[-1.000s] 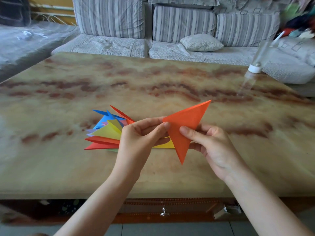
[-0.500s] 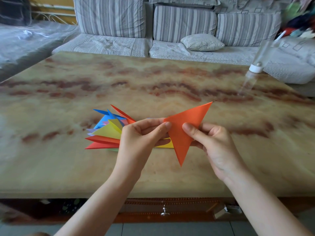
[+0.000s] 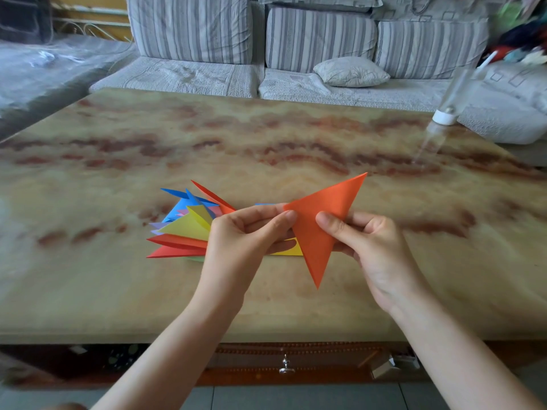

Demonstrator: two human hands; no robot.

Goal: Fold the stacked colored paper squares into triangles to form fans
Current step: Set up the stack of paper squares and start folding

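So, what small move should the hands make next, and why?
Probably lay the orange triangle onto the fanned pile: it looks fully folded, the left hand and right hand pinch it above the table, and the pile lies beside them.

A glossy marbled beige-and-rust tabletop (image 3: 207,137) fills the near view; a grey striped fabric sofa (image 3: 319,39) with a pale cushion (image 3: 350,71) stands beyond.
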